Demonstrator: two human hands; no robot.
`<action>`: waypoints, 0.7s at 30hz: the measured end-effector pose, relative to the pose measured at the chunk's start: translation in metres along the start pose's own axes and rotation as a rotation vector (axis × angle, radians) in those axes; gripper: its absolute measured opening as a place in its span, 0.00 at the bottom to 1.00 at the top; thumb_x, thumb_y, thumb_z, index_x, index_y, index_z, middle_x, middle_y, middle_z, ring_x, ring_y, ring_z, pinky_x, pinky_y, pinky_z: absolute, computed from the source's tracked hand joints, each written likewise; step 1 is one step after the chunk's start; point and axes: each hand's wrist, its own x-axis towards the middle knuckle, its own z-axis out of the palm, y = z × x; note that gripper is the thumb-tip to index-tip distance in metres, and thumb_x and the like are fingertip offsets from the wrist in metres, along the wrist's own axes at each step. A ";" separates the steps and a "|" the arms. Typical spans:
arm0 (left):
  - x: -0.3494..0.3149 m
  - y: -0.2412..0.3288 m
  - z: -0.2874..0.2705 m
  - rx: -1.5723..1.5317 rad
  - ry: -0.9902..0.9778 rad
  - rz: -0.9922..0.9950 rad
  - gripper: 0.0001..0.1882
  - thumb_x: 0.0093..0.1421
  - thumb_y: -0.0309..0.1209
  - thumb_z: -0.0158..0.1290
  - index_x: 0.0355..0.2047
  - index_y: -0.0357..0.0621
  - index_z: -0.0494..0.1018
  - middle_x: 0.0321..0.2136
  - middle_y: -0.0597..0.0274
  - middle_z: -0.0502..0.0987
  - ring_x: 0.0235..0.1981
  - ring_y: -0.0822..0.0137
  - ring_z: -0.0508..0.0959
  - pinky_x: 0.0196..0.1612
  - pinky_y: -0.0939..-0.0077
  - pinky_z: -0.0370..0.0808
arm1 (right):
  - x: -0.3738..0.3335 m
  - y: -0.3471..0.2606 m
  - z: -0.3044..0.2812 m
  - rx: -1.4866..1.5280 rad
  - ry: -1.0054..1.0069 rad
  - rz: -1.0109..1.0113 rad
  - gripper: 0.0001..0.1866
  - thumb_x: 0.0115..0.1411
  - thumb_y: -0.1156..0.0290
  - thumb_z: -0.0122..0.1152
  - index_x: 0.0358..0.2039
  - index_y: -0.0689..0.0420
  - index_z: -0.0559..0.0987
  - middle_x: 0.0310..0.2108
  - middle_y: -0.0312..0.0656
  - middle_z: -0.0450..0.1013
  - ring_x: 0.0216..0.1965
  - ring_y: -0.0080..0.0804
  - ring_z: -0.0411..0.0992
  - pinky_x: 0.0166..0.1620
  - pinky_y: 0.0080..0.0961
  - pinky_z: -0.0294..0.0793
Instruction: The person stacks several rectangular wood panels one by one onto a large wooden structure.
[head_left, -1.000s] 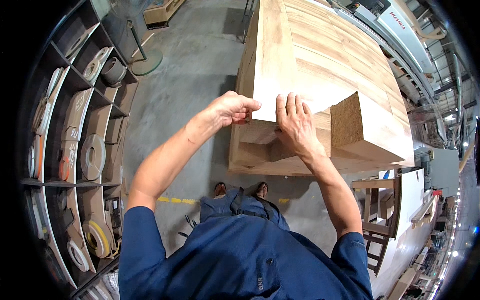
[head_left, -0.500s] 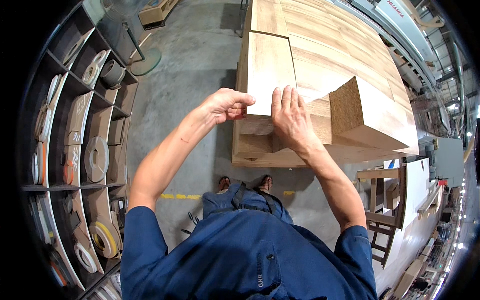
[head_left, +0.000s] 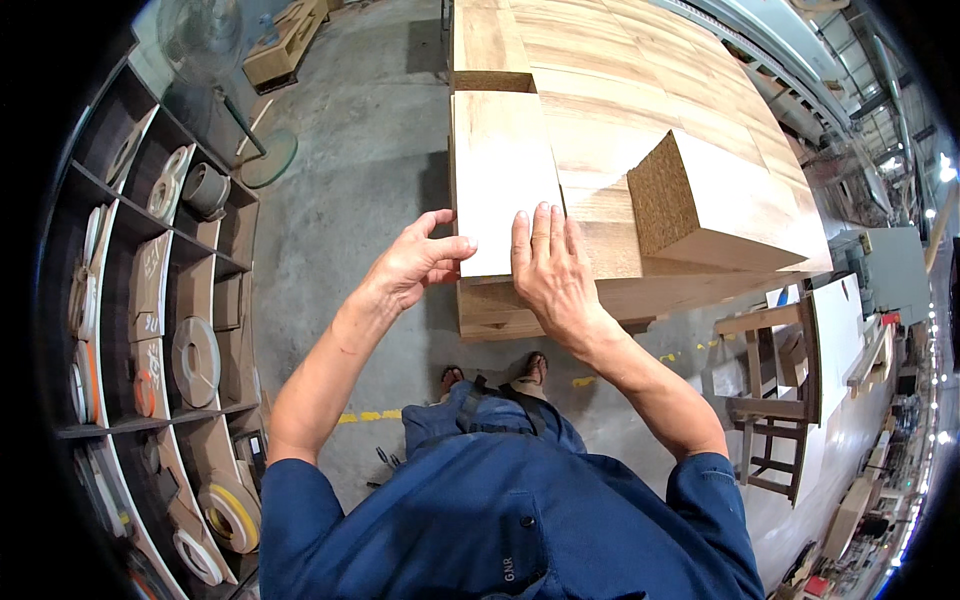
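A long pale wood-grain panel (head_left: 505,175) lies on top of the left row of a big stack of panels (head_left: 600,95). My left hand (head_left: 420,262) is at its near left corner, thumb over the top edge and fingers against the side; their tips are partly hidden. Flat on the near right part of the panel rests my right hand (head_left: 555,275), fingers stretched out and close together. To the right of it a thick block (head_left: 735,205) with a bare chipboard end sits on the stack.
Left of me stands a dark shelf rack (head_left: 150,225) with edging rolls (head_left: 197,360). A pedestal fan (head_left: 268,160) stands beyond it. On the right are a wooden stand (head_left: 765,405) and a white-topped table (head_left: 838,330). Yellow marks line the grey floor.
The panel has slid toward me, and a gap has opened behind its far end. Both hands have come nearer with it. My view has shifted slightly.
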 end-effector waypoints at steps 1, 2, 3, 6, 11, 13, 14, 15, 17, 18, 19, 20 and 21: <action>0.003 -0.002 -0.004 0.089 -0.040 0.014 0.45 0.50 0.37 0.64 0.60 0.31 0.51 0.45 0.47 0.73 0.42 0.65 0.77 0.45 0.71 0.74 | -0.001 0.000 0.000 0.037 0.002 0.014 0.27 0.55 0.71 0.52 0.54 0.74 0.65 0.51 0.71 0.64 0.54 0.60 0.65 0.58 0.51 0.61; 0.008 -0.003 -0.005 0.129 0.000 0.066 0.46 0.51 0.40 0.63 0.61 0.30 0.51 0.47 0.45 0.71 0.46 0.64 0.74 0.48 0.69 0.71 | -0.002 0.001 0.000 0.073 0.003 0.030 0.29 0.56 0.69 0.53 0.54 0.74 0.64 0.53 0.69 0.63 0.55 0.59 0.64 0.58 0.52 0.60; 0.014 -0.004 -0.005 0.168 0.039 0.119 0.46 0.52 0.43 0.62 0.61 0.29 0.50 0.50 0.44 0.69 0.50 0.62 0.71 0.52 0.67 0.69 | -0.003 0.002 0.000 0.109 0.005 0.046 0.30 0.57 0.66 0.54 0.55 0.73 0.63 0.55 0.68 0.61 0.57 0.59 0.62 0.59 0.53 0.59; 0.056 -0.007 -0.027 0.376 0.311 0.325 0.43 0.59 0.53 0.51 0.62 0.31 0.52 0.56 0.47 0.65 0.57 0.60 0.65 0.57 0.70 0.61 | 0.003 -0.006 0.000 0.438 0.084 0.063 0.38 0.55 0.55 0.57 0.57 0.71 0.61 0.59 0.61 0.58 0.60 0.56 0.57 0.60 0.52 0.55; 0.111 0.011 -0.008 -0.022 -0.087 0.281 0.39 0.65 0.57 0.35 0.59 0.31 0.57 0.54 0.48 0.66 0.54 0.59 0.68 0.57 0.68 0.65 | -0.001 0.004 0.013 0.384 0.038 0.064 0.43 0.55 0.47 0.54 0.59 0.70 0.59 0.60 0.62 0.55 0.63 0.56 0.53 0.62 0.52 0.53; 0.119 0.009 0.006 -0.086 -0.098 0.380 0.36 0.67 0.54 0.33 0.59 0.31 0.54 0.53 0.47 0.67 0.53 0.59 0.70 0.55 0.65 0.69 | 0.000 0.004 0.011 0.419 0.044 0.085 0.43 0.55 0.46 0.53 0.59 0.70 0.59 0.60 0.62 0.55 0.63 0.56 0.52 0.62 0.53 0.51; 0.120 0.009 0.006 -0.103 -0.120 0.368 0.36 0.67 0.54 0.32 0.59 0.31 0.54 0.54 0.47 0.67 0.53 0.58 0.70 0.55 0.65 0.69 | -0.001 0.003 0.012 0.435 0.043 0.096 0.43 0.56 0.46 0.53 0.59 0.70 0.59 0.61 0.62 0.54 0.63 0.56 0.52 0.62 0.53 0.51; 0.119 0.009 0.003 -0.120 -0.140 0.356 0.37 0.67 0.55 0.32 0.59 0.31 0.54 0.54 0.46 0.67 0.53 0.57 0.70 0.54 0.64 0.70 | 0.000 0.003 0.013 0.446 0.045 0.097 0.43 0.56 0.45 0.52 0.59 0.71 0.59 0.61 0.62 0.54 0.64 0.56 0.52 0.62 0.53 0.50; 0.105 0.016 0.011 -0.156 -0.167 0.312 0.37 0.66 0.55 0.31 0.60 0.30 0.53 0.54 0.43 0.66 0.53 0.55 0.71 0.52 0.64 0.73 | -0.002 0.003 0.015 0.448 0.051 0.096 0.43 0.56 0.46 0.52 0.59 0.71 0.59 0.61 0.62 0.54 0.64 0.56 0.51 0.62 0.53 0.50; 0.106 0.014 0.013 -0.160 -0.164 0.318 0.37 0.66 0.55 0.31 0.59 0.30 0.54 0.54 0.43 0.66 0.53 0.55 0.72 0.52 0.64 0.73 | -0.002 0.004 0.016 0.449 0.054 0.093 0.43 0.56 0.46 0.52 0.59 0.71 0.59 0.61 0.62 0.54 0.64 0.56 0.51 0.62 0.53 0.50; 0.106 0.013 0.013 -0.164 -0.155 0.332 0.38 0.66 0.55 0.30 0.59 0.30 0.54 0.54 0.42 0.66 0.52 0.55 0.72 0.52 0.64 0.73 | -0.002 0.003 0.015 0.470 0.054 0.095 0.42 0.57 0.46 0.52 0.59 0.71 0.59 0.61 0.62 0.54 0.64 0.56 0.51 0.62 0.53 0.50; 0.106 0.013 0.013 -0.169 -0.145 0.346 0.38 0.66 0.56 0.30 0.59 0.30 0.54 0.54 0.42 0.66 0.52 0.55 0.72 0.52 0.63 0.73 | -0.002 0.003 0.015 0.472 0.056 0.097 0.42 0.57 0.46 0.52 0.59 0.71 0.59 0.61 0.62 0.54 0.64 0.56 0.51 0.62 0.53 0.50; 0.107 0.013 0.013 -0.182 -0.146 0.341 0.38 0.66 0.56 0.30 0.59 0.30 0.54 0.53 0.42 0.66 0.52 0.55 0.72 0.52 0.63 0.73 | -0.002 0.004 0.015 0.475 0.059 0.098 0.42 0.57 0.46 0.52 0.59 0.70 0.59 0.61 0.62 0.54 0.64 0.57 0.51 0.62 0.54 0.50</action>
